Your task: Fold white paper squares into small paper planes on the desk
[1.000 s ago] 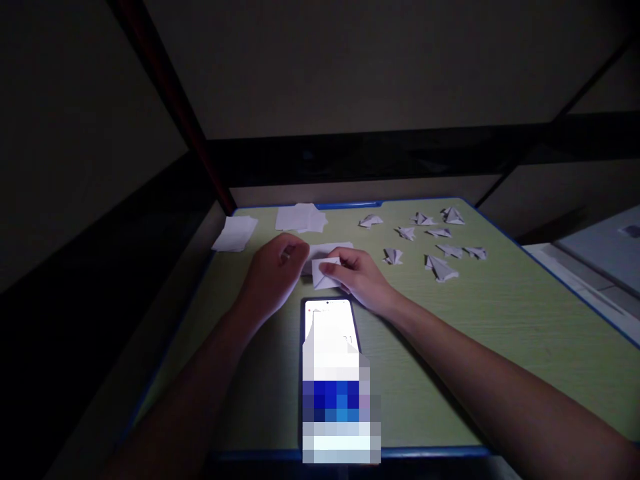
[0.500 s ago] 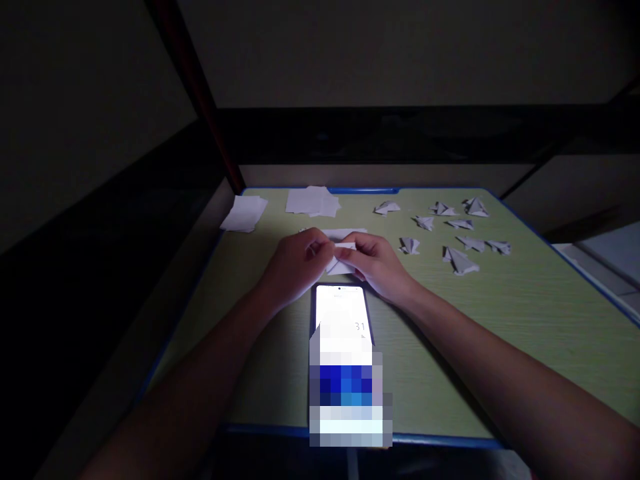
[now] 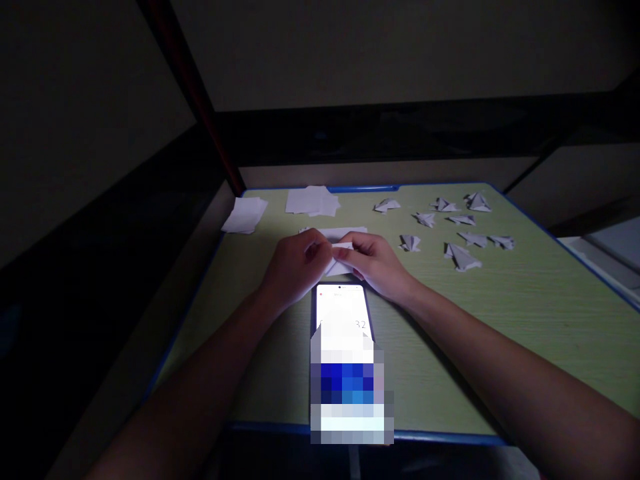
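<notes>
A small folded piece of white paper [image 3: 341,268] is pinched between my two hands, just above the phone's top edge. My left hand [image 3: 302,262] is closed on its left side, thumb and finger pressed together. From the right, my right hand [image 3: 376,265] grips the same paper, with its thumb lying across the top. Part of the paper is hidden under the fingers. Right behind my hands lies a flat white strip of paper [image 3: 345,232]. Below them a phone [image 3: 340,310] with a bright screen rests on the table; its lower part is pixelated.
Several folded paper figures [image 3: 461,257] are scattered on the right of the green table [image 3: 525,333]. Two stacks of white paper, one at the left edge [image 3: 244,215] and one at the back [image 3: 305,200], lie flat. White boxlike objects [image 3: 615,247] stand beyond the right edge.
My hands stay almost in place on the folded paper, with only a slight shift of the fingers. The digits on the phone went from 31 to 32. The view tilted slightly.
</notes>
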{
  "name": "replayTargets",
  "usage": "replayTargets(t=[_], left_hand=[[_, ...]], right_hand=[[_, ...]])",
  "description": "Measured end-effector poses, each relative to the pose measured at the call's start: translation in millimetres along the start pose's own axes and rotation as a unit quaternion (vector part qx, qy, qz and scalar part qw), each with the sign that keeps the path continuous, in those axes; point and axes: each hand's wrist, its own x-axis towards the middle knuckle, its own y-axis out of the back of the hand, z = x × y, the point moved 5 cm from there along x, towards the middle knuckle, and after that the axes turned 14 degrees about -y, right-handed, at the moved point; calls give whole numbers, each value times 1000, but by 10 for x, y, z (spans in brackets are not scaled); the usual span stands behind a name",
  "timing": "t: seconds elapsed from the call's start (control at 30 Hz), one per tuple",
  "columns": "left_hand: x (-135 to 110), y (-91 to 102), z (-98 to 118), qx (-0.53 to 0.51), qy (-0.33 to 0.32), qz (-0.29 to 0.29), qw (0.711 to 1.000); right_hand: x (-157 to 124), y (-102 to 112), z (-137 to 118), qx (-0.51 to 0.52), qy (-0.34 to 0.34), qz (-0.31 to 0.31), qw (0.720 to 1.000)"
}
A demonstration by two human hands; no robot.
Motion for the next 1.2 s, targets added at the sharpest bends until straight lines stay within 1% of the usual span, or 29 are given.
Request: replayTargets(t=[0.1,0.3,0.43,0.8,1.07,1.2], left_hand=[[0,3,10,1,-5,-3,1000],[4,10,11,12,-3,-9,1000],[1,9,7,23,-6,-7,1000],[-5,0,30,43,-36,-30,998],[-8,4,32,61,-39,-40,997],[-7,1,23,61,-39,-41,997]], right_hand=[[-9,0,-11,0,0,-4,1000],[6,6,-1,-4,12,9,1000],[11,3,3,-7,16,4,1000],[8,21,0,-17,12,21,1000],[8,29,19,1,15,4,1000],[22,24,50,17,-1,4,1000]])
